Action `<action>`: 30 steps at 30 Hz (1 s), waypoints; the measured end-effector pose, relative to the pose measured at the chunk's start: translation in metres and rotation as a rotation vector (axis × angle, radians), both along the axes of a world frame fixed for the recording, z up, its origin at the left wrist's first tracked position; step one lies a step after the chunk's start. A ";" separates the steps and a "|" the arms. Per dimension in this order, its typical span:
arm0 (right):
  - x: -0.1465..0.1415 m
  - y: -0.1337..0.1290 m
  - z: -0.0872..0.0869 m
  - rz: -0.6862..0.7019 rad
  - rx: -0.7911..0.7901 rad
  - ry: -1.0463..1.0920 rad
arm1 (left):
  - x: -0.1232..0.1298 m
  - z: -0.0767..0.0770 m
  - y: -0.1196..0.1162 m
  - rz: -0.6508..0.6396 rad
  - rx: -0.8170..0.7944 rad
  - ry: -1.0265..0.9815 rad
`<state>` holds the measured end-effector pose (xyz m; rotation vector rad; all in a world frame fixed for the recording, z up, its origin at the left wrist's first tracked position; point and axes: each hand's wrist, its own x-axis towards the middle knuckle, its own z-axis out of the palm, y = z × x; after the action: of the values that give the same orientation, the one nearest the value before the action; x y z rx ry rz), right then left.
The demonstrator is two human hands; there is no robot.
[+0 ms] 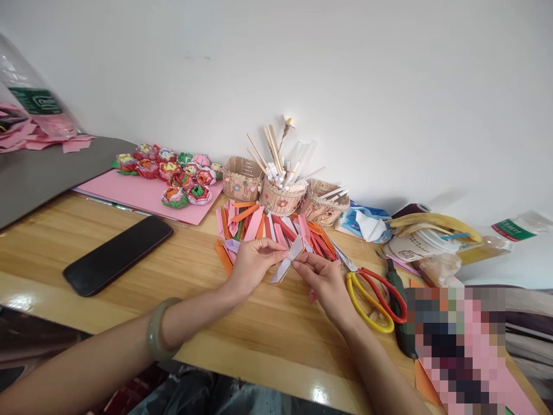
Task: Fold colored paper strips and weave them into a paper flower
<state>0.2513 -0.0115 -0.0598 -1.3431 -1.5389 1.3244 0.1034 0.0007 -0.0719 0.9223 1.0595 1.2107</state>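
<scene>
Near the middle of the wooden table (194, 323), a small folded pale lilac paper piece (287, 262) is held between both hands. My left hand (254, 262) pinches its left side between thumb and forefinger. From the right, my right hand (324, 279) grips the same piece with closed fingertips. A bit of pink paper (312, 295) shows under my right hand. Just behind the hands lies a loose pile of folded paper strips (248, 222) in orange, pink, red and purple.
Folded paper flowers (170, 170) sit on pink sheets (125, 193), back left. A black phone (118, 253) lies left. Decorated baskets (283, 197) with sticks stand behind. Right are scissors (380, 294), a green tool (404, 331), tissues (365, 222) and a lidded cup (421, 245).
</scene>
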 end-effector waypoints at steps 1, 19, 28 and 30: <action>0.000 0.000 0.000 0.001 -0.001 -0.004 | 0.000 0.000 0.000 -0.005 -0.006 -0.009; -0.001 -0.002 0.007 -0.035 0.007 0.034 | 0.001 0.000 -0.004 -0.123 -0.092 -0.078; -0.002 -0.002 0.004 0.052 -0.043 0.009 | 0.001 0.004 -0.002 -0.026 -0.092 -0.125; -0.002 -0.002 0.003 0.029 -0.040 0.016 | 0.001 0.004 -0.003 -0.053 -0.112 -0.143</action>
<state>0.2493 -0.0131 -0.0573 -1.3363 -1.5338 1.3874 0.1043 -0.0020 -0.0682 0.7612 0.9722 1.1446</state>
